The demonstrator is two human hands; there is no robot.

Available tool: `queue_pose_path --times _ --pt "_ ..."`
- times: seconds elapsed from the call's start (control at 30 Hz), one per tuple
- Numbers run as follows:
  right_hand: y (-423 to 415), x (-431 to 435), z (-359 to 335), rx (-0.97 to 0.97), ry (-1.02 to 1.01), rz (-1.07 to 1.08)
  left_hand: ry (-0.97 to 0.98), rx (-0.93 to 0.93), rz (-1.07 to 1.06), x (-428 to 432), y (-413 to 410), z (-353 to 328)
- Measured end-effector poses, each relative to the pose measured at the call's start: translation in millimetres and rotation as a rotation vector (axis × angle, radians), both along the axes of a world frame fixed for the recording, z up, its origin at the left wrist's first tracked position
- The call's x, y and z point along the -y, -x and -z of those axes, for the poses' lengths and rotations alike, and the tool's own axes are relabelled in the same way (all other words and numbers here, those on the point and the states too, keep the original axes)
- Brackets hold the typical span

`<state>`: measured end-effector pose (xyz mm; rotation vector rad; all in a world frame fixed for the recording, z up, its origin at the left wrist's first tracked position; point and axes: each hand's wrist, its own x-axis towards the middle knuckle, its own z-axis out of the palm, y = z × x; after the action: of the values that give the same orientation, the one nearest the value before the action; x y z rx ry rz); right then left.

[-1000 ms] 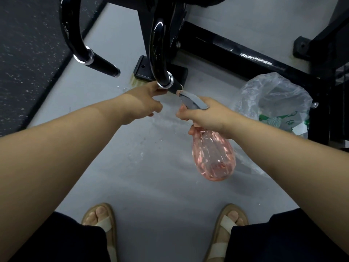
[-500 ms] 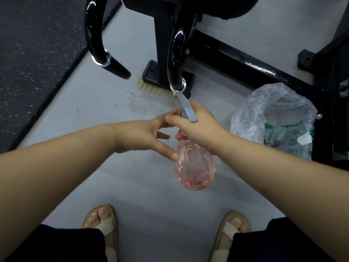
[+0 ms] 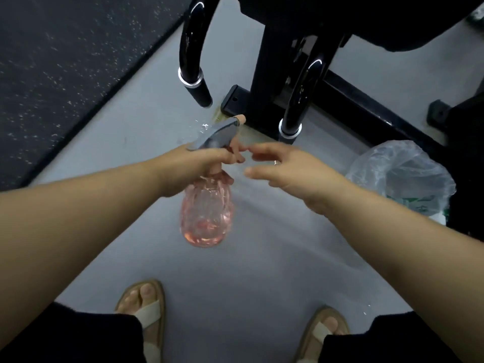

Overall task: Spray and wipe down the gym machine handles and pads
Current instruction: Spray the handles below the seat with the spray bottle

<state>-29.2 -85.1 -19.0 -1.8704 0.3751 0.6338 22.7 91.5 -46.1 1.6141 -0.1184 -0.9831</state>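
Observation:
My left hand (image 3: 199, 166) grips the neck of a pink see-through spray bottle (image 3: 207, 213) with a grey trigger head (image 3: 217, 133); the nozzle points up toward the machine. My right hand (image 3: 285, 169) hovers just right of the bottle with relaxed fingers and holds nothing. Two glossy black curved handles hang from the gym machine: the left handle (image 3: 195, 85) above the nozzle, the right handle (image 3: 292, 121) just above my right hand. A black pad (image 3: 340, 19) spans the top of the view.
The machine's black base frame (image 3: 366, 106) runs across the grey floor (image 3: 235, 271) to the right. A clear plastic bag (image 3: 403, 179) lies at the right. Dark speckled rubber flooring (image 3: 65, 61) fills the upper left. Water drops lie under the handles. My sandalled feet are at the bottom.
The spray bottle passed from my right hand to my left hand. My right hand let go and drew off to the right. The view shifted so the handles sit more central.

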Motion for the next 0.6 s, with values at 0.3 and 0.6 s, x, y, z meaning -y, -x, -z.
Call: queue_pose_path --times 0.3,0.6 --pt "-38 27 34 -0.076 -0.43 0.857 -0.173 0.041 0.202 17 -38 15" --pt "-61 23 42 -0.137 -0.468 1.013 -0.183 0.106 0.092 26 -51 14"
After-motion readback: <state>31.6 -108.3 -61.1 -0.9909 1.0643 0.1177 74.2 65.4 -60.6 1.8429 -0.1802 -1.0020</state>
